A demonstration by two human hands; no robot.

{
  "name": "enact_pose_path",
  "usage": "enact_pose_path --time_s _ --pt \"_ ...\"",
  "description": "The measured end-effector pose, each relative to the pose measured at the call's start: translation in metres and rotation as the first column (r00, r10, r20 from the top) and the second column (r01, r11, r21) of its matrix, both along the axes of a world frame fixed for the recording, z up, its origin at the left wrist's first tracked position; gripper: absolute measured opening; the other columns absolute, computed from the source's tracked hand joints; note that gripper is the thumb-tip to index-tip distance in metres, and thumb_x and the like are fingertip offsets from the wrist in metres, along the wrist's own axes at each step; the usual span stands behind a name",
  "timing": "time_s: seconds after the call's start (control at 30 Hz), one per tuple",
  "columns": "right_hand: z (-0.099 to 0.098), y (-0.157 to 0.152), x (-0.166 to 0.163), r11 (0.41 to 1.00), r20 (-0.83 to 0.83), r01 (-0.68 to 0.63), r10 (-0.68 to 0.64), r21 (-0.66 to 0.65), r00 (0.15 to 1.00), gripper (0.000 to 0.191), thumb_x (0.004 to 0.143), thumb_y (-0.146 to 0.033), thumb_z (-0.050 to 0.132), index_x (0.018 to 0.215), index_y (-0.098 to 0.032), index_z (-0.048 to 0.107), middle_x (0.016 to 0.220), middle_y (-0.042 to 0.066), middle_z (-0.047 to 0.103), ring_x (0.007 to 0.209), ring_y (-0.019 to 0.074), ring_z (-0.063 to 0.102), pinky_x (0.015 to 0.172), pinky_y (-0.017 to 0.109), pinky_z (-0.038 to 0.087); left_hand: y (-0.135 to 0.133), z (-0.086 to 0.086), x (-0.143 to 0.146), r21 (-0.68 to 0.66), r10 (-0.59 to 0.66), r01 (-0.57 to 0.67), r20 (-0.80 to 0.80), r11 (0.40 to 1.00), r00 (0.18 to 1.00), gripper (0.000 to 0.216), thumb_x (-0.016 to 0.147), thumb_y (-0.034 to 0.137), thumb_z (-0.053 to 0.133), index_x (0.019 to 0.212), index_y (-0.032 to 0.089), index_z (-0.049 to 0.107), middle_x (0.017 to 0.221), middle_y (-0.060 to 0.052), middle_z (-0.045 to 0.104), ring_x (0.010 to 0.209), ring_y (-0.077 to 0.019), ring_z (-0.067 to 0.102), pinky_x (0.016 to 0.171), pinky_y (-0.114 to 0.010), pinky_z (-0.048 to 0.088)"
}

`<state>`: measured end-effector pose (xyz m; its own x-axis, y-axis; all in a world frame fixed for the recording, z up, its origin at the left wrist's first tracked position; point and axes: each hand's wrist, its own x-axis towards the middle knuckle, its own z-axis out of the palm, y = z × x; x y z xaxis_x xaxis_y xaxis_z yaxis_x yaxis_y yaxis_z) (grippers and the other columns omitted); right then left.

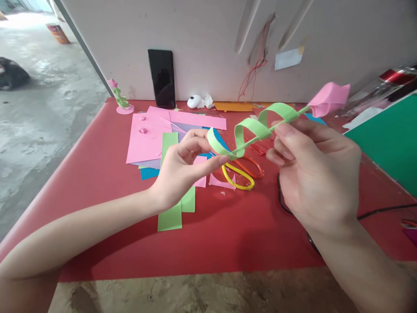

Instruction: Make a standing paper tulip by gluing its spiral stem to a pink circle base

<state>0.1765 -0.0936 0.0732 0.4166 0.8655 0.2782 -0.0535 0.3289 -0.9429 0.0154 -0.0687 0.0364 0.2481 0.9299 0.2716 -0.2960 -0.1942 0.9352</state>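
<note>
A paper flower (329, 99) is held tilted above the red table, its pink folded bloom at the upper right. A light green paper strip (250, 126) spirals in loops around its thin green stem. My right hand (317, 169) pinches the stem below the bloom between thumb and fingers. At the lower end, my left hand (185, 163) is closed on the stem and strip, with the thumb underneath and the fingertips behind the strip's end loop. Beneath the flower lie scissors with yellow and orange handles (239, 176), their blades mostly hidden.
Pink paper sheets (146, 143) and green paper strips (169, 217) lie on the red table (107, 174). A phone (162, 78) leans on the back wall beside a small paper flower on a base (121, 102). A green board (387, 139) stands at right near a black cable (384, 211).
</note>
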Motion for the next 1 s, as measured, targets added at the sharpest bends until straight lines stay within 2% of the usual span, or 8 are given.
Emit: enact_pose_path --time_s 0.17,0.37,0.47,0.73,1.0 --pt "-0.0007 -0.0035 -0.0039 0.999 0.046 -0.024 0.022 0.044 0.999 0.011 0.069 -0.014 0.069 0.062 -0.022 0.07 0.056 -0.007 0.053 0.048 -0.0012 0.04 0.044 0.014 0.034 0.0008 -0.0016 -0.0009 0.006 -0.038 0.038 0.015 0.999 0.999 0.014 0.072 0.021 0.076 0.066 0.021 0.064 0.089 0.003 0.059 0.087 -0.0072 0.059 0.083 -0.021 0.05" --pt "-0.0051 -0.0052 -0.0053 0.996 0.105 -0.033 0.024 0.083 0.994 0.013 0.072 -0.013 0.07 0.064 -0.024 0.071 0.057 -0.008 0.054 0.05 -0.0002 0.047 0.055 0.018 0.049 -0.0008 -0.0029 -0.0012 -0.024 -0.046 0.046 0.012 0.999 0.999 0.016 0.073 0.024 0.076 0.066 0.021 0.062 0.08 0.004 0.06 0.077 -0.0065 0.058 0.076 -0.02 0.049" --pt "-0.0064 -0.0051 -0.005 0.996 0.118 -0.037 0.028 0.077 0.993 0.014 0.072 -0.013 0.069 0.065 -0.024 0.071 0.06 -0.008 0.057 0.054 0.001 0.053 0.058 0.018 0.052 -0.0008 -0.0029 -0.0013 -0.038 -0.052 0.053 0.025 0.998 0.998 0.016 0.073 0.025 0.076 0.067 0.021 0.062 0.077 0.005 0.061 0.075 -0.0059 0.059 0.074 -0.02 0.049" --pt "-0.0053 -0.0052 -0.0057 0.996 0.123 -0.043 0.033 0.078 0.992 0.015 0.072 -0.013 0.069 0.065 -0.026 0.072 0.058 -0.01 0.056 0.053 -0.0003 0.053 0.058 0.015 0.052 -0.0003 -0.006 0.0005 -0.075 -0.041 0.041 0.013 0.996 0.999 0.016 0.075 0.03 0.075 0.073 0.021 0.062 0.076 0.003 0.067 0.071 -0.0078 0.062 0.069 -0.022 0.051" --pt "-0.0067 -0.007 -0.0057 0.997 0.146 -0.046 0.036 0.065 0.989 0.013 0.073 -0.016 0.07 0.067 -0.026 0.072 0.063 -0.009 0.061 0.059 0.001 0.057 0.058 0.015 0.051 -0.0004 -0.0059 0.0024 -0.102 -0.031 0.031 -0.002 0.994 1.0 0.019 0.075 0.032 0.074 0.072 0.02 0.06 0.074 0.004 0.066 0.075 -0.0087 0.062 0.071 -0.022 0.05"
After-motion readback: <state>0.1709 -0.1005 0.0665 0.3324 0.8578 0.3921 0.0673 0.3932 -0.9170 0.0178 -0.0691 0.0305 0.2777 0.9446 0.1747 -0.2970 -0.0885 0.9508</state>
